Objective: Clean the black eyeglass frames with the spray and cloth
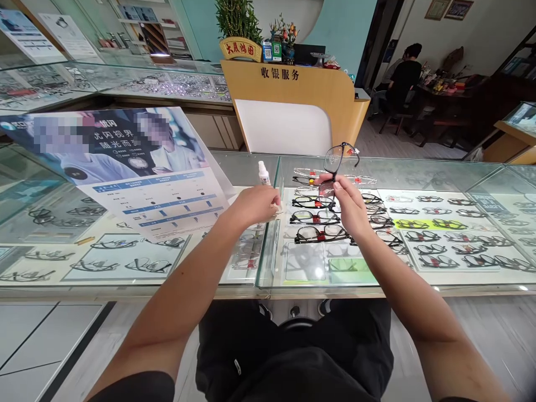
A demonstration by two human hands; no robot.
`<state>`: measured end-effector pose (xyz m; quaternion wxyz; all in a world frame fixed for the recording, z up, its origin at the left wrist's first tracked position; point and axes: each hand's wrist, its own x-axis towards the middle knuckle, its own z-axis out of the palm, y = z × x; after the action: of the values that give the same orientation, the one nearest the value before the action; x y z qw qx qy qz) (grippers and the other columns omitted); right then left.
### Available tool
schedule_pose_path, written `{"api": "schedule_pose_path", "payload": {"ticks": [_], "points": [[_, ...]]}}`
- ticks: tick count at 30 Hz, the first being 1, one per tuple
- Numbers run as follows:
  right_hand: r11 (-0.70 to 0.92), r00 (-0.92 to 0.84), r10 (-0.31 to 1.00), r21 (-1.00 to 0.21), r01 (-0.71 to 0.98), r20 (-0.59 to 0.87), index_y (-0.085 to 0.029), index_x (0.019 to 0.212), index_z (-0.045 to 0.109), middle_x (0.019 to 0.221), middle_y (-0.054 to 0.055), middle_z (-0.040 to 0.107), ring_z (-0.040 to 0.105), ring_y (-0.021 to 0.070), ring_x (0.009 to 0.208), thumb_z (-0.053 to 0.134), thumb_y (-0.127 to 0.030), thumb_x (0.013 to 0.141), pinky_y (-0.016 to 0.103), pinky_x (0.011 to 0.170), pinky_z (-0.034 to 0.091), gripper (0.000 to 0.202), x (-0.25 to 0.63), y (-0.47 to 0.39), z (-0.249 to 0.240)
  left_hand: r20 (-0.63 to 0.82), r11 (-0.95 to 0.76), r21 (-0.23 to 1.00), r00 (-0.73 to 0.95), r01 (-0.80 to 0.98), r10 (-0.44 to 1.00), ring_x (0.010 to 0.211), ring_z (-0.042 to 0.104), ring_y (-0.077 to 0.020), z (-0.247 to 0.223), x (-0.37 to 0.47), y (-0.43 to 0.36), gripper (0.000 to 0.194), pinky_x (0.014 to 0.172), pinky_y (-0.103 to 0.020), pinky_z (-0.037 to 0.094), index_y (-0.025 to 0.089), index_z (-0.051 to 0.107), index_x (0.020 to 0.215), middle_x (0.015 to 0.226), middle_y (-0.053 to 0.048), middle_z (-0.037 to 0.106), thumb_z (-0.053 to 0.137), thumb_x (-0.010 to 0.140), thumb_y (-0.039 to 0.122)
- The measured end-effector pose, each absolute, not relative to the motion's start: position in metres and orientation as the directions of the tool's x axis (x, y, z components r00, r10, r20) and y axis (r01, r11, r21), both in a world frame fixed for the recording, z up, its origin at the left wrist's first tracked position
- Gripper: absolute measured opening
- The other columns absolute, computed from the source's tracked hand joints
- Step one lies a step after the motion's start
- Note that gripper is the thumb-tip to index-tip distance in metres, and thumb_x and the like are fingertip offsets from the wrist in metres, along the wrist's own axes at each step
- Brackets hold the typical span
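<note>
My right hand (353,207) pinches a pair of dark-framed eyeglasses (334,159) between thumb and fingers. The glasses are raised over the glass counter and turned on end, one lens above the fingers and the other below. To the left, my left hand (256,204) rests low over the counter top with its fingers curled inward. Something pale shows by those fingertips, but I cannot make out what it is. Just behind this hand stands a small white bottle (263,173), its lower part hidden.
Rows of eyeglasses (320,233) lie inside the glass display counter (268,268). A large printed leaflet stand (167,190) leans on the left. Beyond are a wooden cashier desk (352,95), a potted plant (238,22) and a seated person (405,78).
</note>
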<state>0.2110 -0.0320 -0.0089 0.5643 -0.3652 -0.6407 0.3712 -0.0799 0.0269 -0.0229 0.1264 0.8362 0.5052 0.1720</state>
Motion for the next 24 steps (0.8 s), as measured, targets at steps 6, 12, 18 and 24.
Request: {"api": "schedule_pose_path", "payload": {"ticks": [6,12,18,24], "points": [[0.443,-0.104,0.891,-0.897,-0.007,0.441,-0.029,0.126,0.080,0.130,0.007,0.086,0.074,0.0298,0.134,0.062,-0.059,0.112,0.051,0.123,0.054,0.038,0.209,-0.031,-0.012,-0.131,-0.311,0.280,0.357,0.908,0.925,0.102,0.073,-0.0309,-0.020,-0.093,0.030,0.013,0.072,-0.036,0.045,0.027,0.079,0.088,0.111,-0.007,0.081,0.082,0.076,0.029],[0.428,-0.094,0.900,-0.904,0.007,0.425,-0.031,0.127,0.080,0.129,0.006,0.085,0.076,0.0268,0.122,0.062,-0.060,0.113,0.046,0.113,0.058,0.037,0.209,-0.030,-0.014,-0.106,-0.301,0.377,0.364,0.876,0.925,0.110,0.072,-0.0317,-0.001,-0.091,0.024,0.010,0.078,-0.038,0.044,0.026,0.077,0.089,0.114,-0.008,0.082,0.074,0.091,0.035],[0.437,-0.095,0.894,-0.899,-0.025,0.437,-0.030,0.128,0.080,0.127,0.006,0.085,0.076,0.0259,0.120,0.062,-0.053,0.114,0.044,0.109,0.058,0.033,0.209,-0.031,-0.015,0.016,-0.231,0.541,0.265,0.809,0.964,0.082,0.066,-0.0254,0.005,-0.089,0.018,0.013,0.070,-0.039,0.037,0.025,0.070,0.094,0.100,-0.007,0.081,0.068,0.099,0.037],[0.455,-0.087,0.887,-0.890,0.004,0.453,-0.028,0.124,0.080,0.128,0.008,0.085,0.076,0.0280,0.126,0.062,-0.055,0.113,0.046,0.113,0.057,0.035,0.207,-0.033,-0.012,0.342,-0.337,0.652,0.134,0.679,0.930,0.085,0.064,-0.0258,0.010,-0.085,0.013,0.017,0.078,-0.038,0.040,0.026,0.065,0.117,0.095,-0.005,0.076,0.053,0.112,0.036]]}}
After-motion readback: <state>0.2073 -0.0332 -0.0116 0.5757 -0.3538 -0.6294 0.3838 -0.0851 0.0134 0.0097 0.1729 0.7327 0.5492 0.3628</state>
